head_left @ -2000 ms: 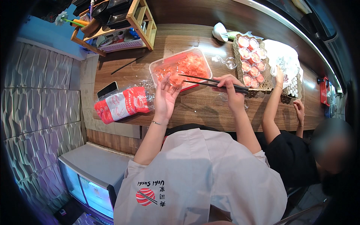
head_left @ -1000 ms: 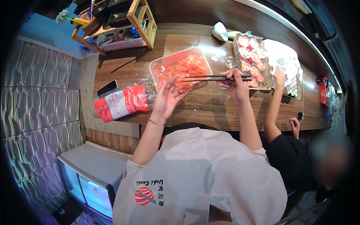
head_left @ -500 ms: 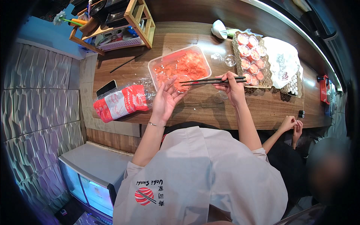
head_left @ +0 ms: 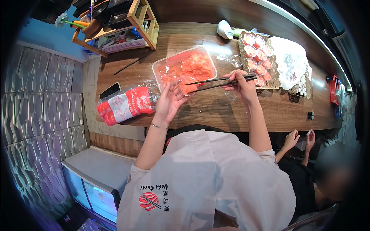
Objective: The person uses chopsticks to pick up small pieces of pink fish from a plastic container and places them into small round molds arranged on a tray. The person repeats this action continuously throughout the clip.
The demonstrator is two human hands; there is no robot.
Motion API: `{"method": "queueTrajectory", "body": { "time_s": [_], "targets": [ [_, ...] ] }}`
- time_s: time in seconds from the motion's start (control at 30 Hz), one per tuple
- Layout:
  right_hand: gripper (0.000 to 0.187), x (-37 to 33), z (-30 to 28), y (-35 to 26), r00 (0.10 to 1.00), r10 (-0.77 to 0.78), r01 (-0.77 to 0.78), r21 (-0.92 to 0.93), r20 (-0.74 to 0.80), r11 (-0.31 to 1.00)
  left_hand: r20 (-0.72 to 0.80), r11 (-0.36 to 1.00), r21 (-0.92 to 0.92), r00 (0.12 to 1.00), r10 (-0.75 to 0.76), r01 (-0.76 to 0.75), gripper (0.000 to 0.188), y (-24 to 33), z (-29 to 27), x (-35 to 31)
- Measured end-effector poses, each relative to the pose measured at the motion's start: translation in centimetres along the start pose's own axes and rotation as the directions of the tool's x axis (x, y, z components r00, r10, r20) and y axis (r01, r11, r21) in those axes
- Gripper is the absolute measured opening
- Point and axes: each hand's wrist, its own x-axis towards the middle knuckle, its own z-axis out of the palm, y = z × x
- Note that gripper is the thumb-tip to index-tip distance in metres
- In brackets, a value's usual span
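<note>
My left hand (head_left: 169, 103) is closed around a small clear cup (head_left: 189, 89) with orange-pink shreds in it, at the near edge of the tub. In my right hand (head_left: 243, 87) is a pair of black chopsticks (head_left: 216, 81). Their tips are spread a little apart, at the cup. A white-rimmed plastic tub (head_left: 153, 69) holds a heap of thin pink-orange slices (head_left: 194, 65) that look like pickled ginger. Just left of my left hand lies a red and white plastic bag (head_left: 129, 106).
Several filled cups (head_left: 261, 69) stand on a patterned tray at the right, beside a white plastic bag (head_left: 287, 63). Empty clear cups (head_left: 236, 61) sit near the tray. A phone (head_left: 110, 90), a loose black stick (head_left: 129, 65) and a wooden rack (head_left: 152, 32) are leftward. A co-worker's hands (head_left: 291, 140) are at lower right.
The chopstick tips have spread apart, and my right hand has shifted slightly to the right. My left hand stays at the cup. The co-worker's hands have moved apart.
</note>
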Motion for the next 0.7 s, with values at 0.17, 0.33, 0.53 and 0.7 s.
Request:
{"method": "queueTrajectory", "body": {
  "time_s": [0.17,0.33,0.53,0.7],
  "targets": [
    [0.035,-0.8,-0.8,0.3,1.0,0.014,-0.013,0.02,-0.015,1.0,0.061,0.995,0.095,0.997,-0.038,0.032,0.05,-0.7,0.3,0.1],
    [0.035,-2.1,-1.8,0.6,0.999,0.002,0.002,0.102,-0.042,0.995,0.085,0.993,0.103,0.995,-0.06,0.051,0.056,-1.7,2.8,0.2],
    [0.036,-3.0,-3.1,0.1,0.994,-0.029,0.04,0.1,-0.11,0.994,0.181,0.98,-0.134,0.976,-0.121,0.146,0.079,-2.1,3.8,1.3],
    [0.035,-2.6,-3.5,0.4,0.991,-0.089,0.107,0.197,-0.097,0.975,0.22,0.95,-0.227,0.962,-0.164,0.214,0.094,-1.2,5.0,1.3]
  ]
}}
